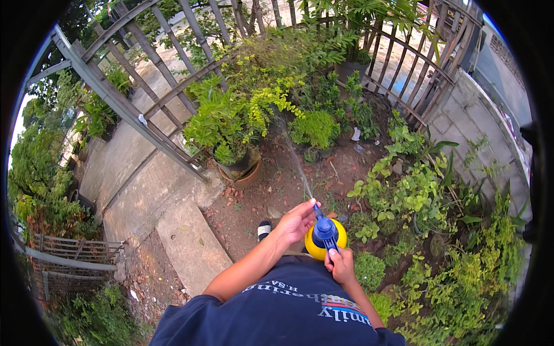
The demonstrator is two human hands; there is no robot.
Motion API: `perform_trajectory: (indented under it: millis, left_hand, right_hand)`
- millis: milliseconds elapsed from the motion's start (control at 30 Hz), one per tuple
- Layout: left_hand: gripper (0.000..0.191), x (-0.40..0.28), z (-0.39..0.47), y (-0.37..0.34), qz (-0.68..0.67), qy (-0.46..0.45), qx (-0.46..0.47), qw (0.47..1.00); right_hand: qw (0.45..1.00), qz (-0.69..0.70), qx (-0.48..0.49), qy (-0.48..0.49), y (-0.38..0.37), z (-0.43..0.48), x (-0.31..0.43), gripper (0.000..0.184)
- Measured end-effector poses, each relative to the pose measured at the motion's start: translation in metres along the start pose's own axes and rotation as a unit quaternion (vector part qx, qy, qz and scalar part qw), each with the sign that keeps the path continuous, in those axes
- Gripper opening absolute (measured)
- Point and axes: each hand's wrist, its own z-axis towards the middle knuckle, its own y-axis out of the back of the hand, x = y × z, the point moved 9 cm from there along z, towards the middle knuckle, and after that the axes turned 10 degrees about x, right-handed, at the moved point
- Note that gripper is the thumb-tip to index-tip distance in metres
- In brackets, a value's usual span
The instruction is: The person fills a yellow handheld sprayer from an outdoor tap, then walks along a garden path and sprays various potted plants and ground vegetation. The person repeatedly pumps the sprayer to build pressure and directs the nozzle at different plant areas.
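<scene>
A yellow pump pressure sprayer (pixel 339 235) with a blue top (pixel 325 229) is held upright close to my body. My right hand (pixel 342 266) grips its blue handle, thumb on top. At the front, the fingers of my left hand (pixel 296 222) are around the tip of the blue nozzle (pixel 318 212). A thin jet of water (pixel 298 166) leaves the nozzle and runs forward over the soil towards a yellow-green shrub (pixel 277 101). Just left of the jet stands a leafy plant in a black pot (pixel 238 163), set in a brown clay pot (pixel 244 178).
A slatted fence (pixel 173 93) curves behind the plants, with a metal post (pixel 125 114) on the left. A concrete slab (pixel 190 246) lies left of my shoe (pixel 264 229). Dense shrubs (pixel 402 199) grow on the right, before a grey block wall (pixel 463 112).
</scene>
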Motion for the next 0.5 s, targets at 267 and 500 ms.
perform_trajectory:
  millis: [267, 500]
  left_hand:
    - [0.026, 0.0009, 0.0006, 0.0004, -0.005, -0.007, 0.002, 1.0]
    - [0.02, 0.0002, 0.0017, -0.0027, -0.028, -0.01, 0.005, 1.0]
  right_hand:
    - [1.0, -0.001, 0.001, 0.005, -0.0036, -0.005, 0.0, 0.047]
    - [1.0, -0.001, 0.009, 0.018, -0.0048, -0.0054, 0.0015, 0.047]
